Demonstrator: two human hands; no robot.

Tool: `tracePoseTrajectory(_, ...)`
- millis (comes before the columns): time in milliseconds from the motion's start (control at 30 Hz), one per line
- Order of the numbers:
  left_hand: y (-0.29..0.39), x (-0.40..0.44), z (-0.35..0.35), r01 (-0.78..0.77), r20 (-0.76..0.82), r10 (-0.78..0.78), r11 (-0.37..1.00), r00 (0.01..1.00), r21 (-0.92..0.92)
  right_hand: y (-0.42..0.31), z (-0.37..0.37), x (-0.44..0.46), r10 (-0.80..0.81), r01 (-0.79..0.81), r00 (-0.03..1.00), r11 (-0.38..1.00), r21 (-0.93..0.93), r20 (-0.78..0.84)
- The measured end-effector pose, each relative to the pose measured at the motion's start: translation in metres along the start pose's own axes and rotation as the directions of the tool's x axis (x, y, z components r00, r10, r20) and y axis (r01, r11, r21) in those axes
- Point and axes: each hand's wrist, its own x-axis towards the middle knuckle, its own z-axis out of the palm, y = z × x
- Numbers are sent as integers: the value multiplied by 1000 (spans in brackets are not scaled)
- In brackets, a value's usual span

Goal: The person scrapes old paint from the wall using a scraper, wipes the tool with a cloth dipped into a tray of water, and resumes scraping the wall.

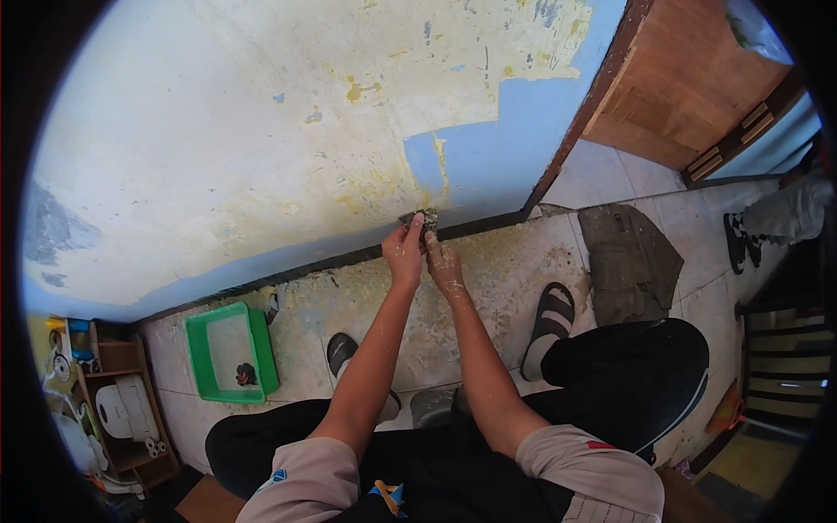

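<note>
Low on the wall (261,131), my two hands are close together in front of the dark skirting strip. My left hand (403,254) is closed, its thumb and fingers pinching a small, dark flat scraper (407,218). Beside it, my right hand (445,268) is closed around the lower part of what looks like the same tool; its fingers partly hide it. Pale paint crumbs cling to the tool and to both hands. Behind them, the wall is mostly stripped to a whitish, yellow-stained layer, with blue paint (488,157) at the right and along the bottom.
A green plastic tray (271,366) holding a small dark red-and-black item sits on the floor left. Paint scrapings (497,270) cover the tiles by the wall. A brown cloth (623,261) lies right, near another person's sandalled foot (739,242). A wooden shelf (122,357) stands far left.
</note>
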Motion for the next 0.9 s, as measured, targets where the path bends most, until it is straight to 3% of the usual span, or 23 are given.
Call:
tracePoseTrajectory(100,11,4,6,-33,29,33,999,999,1,-14,0,5,-7,6,1000,999,-49,-11)
tracePoseTrajectory(167,24,1,11,-44,31,43,999,999,7,-34,-3,10,-193,193,981,981,-12,16)
tracePoseTrajectory(300,22,6,15,-151,60,156,984,986,-90,-25,6,12,-196,196,981,979,63,-11)
tracePoseTrajectory(367,13,3,10,-90,14,90,994,996,54,-2,8,12,-221,223,975,972,74,-33)
tracePoseTrajectory(433,2,-4,2,-17,-25,18,1000,1000,20,11,6,8,-249,253,967,963,89,-53)
tracePoseTrajectory(500,-4,-3,-4,67,-60,-68,998,996,-6,17,1,1,-92,92,996,990,-108,3)
tracePoseTrajectory(600,-12,-4,-11,55,-19,-55,998,998,-44,19,1,-1,-127,124,992,980,-158,-9)
tracePoseTrajectory(800,-5,-2,-11,19,-27,-18,1000,999,12,24,9,4,-93,93,996,994,-54,-1)
tracePoseTrajectory(900,-4,2,-13,39,-53,-37,998,998,39,24,10,7,-77,76,997,993,-92,1)
